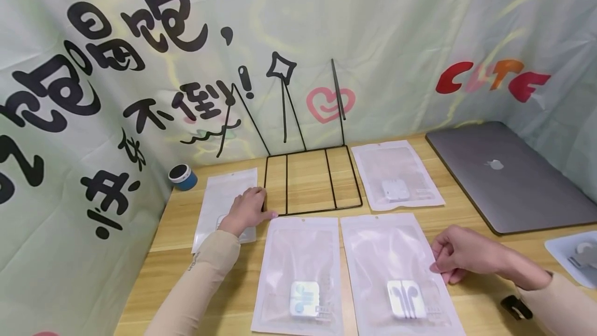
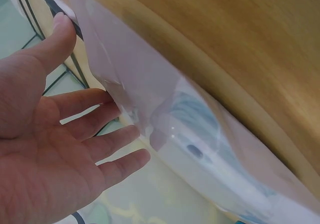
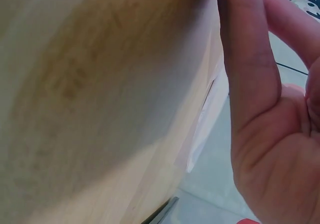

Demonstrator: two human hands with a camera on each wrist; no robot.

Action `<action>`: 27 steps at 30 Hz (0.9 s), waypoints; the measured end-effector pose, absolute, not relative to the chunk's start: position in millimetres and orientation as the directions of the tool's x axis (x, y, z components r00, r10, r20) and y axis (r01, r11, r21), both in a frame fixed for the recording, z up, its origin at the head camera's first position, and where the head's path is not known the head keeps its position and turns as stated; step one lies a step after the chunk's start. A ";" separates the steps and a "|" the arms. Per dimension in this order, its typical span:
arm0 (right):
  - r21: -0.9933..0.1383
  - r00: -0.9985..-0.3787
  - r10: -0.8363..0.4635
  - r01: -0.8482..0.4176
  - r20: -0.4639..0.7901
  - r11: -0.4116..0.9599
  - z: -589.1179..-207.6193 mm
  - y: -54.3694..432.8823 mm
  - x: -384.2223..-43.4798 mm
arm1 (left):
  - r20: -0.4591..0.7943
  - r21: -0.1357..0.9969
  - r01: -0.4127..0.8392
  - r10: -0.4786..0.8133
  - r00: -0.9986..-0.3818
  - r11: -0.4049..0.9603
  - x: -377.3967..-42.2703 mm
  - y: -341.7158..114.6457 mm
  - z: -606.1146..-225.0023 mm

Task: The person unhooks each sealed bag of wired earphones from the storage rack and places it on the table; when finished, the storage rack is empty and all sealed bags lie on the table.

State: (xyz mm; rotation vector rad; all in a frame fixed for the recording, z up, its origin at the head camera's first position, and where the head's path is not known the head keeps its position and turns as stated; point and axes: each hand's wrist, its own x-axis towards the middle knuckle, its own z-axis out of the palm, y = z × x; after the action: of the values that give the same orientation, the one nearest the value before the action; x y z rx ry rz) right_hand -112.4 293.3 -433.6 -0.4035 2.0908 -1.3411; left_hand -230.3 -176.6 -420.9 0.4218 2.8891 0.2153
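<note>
My left hand (image 1: 245,208) lies over the right edge of a white pouch (image 1: 235,186) at the left. Its fingers are loosely extended, and its thumb reaches to the black wire rack (image 1: 286,185). At the front right, my right hand (image 1: 466,253) has its thumb and bent fingers at the right edge of a clear-fronted zip pouch (image 1: 382,253), pinching that edge. Inside this pouch shows a white case of wired earphones (image 1: 407,299). Beside it lies a similar pouch (image 1: 303,248) with another white earphone case (image 1: 304,298). In the right wrist view the fingertips are cut off.
Behind the right-hand pouch lies another pouch (image 1: 396,162) with a small white item. A closed grey laptop (image 1: 513,180) takes up the right side, with a pale packet (image 1: 576,255) in front. A blue jar (image 1: 184,178) stands back left. Printed cloth (image 1: 382,40) hangs behind the table.
</note>
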 end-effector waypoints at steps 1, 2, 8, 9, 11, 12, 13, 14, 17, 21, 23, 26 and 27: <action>-0.893 -0.769 -0.544 0.076 -0.336 0.444 -433.1 292.9 -112.5 | -0.191 0.172 0.265 0.296 -0.936 0.949 -230.3 -176.7 -421.0; -0.889 -0.773 -0.535 0.080 -0.341 0.450 -432.6 292.4 -112.4 | -0.191 0.171 0.265 0.296 -0.936 0.949 -230.1 -176.8 -421.1; -0.854 -0.807 -0.467 0.089 -0.363 0.512 -430.9 289.6 -111.6 | -0.193 0.162 0.264 0.293 -0.936 0.951 -229.0 -176.4 -420.5; -0.849 -0.811 -0.456 0.091 -0.367 0.520 -430.9 289.4 -111.5 | -0.194 0.160 0.264 0.292 -0.936 0.951 -228.8 -176.4 -420.4; -0.843 -0.818 -0.443 0.093 -0.368 0.530 -430.9 289.5 -110.9 | -0.196 0.155 0.264 0.291 -0.936 0.952 -228.7 -176.1 -420.6; -0.840 -0.820 -0.436 0.094 -0.370 0.535 -431.0 289.9 -110.5 | -0.197 0.153 0.263 0.291 -0.936 0.952 -228.7 -176.1 -421.0; -0.836 -0.823 -0.430 0.095 -0.371 0.540 -431.1 290.4 -110.1 | -0.198 0.153 0.262 0.290 -0.936 0.953 -228.6 -176.0 -421.2; -0.832 -0.825 -0.425 0.095 -0.373 0.546 -431.3 291.0 -109.7 | -0.199 0.153 0.261 0.288 -0.937 0.953 -228.5 -175.8 -421.4; -0.825 -0.829 -0.423 0.079 -0.366 0.559 -431.3 293.4 -108.5 | -0.201 0.151 0.262 0.289 -0.936 0.953 -227.6 -175.6 -421.7; -0.825 -0.830 -0.426 0.070 -0.361 0.561 -426.9 295.7 -108.3 | -0.203 0.148 0.260 0.287 -0.936 0.954 -226.6 -175.1 -420.7; -0.824 -0.833 -0.422 0.069 -0.358 0.563 -422.5 295.2 -110.1 | -0.206 0.149 0.257 0.284 -0.936 0.955 -226.8 -175.6 -420.3; -0.819 -0.840 -0.420 0.050 -0.344 0.571 -414.1 291.1 -115.7 | -0.217 0.154 0.246 0.276 -0.936 0.957 -227.2 -177.1 -419.4; -0.814 -0.844 -0.420 0.033 -0.334 0.580 -410.8 289.2 -118.2 | -0.221 0.157 0.241 0.272 -0.937 0.958 -227.3 -177.4 -419.0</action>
State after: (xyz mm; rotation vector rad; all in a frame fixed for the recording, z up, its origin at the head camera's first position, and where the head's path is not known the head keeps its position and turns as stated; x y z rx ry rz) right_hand -118.2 289.2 -410.8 -0.3087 2.3124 -1.2050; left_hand -227.3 -177.4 -419.0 0.3810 2.8674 0.1866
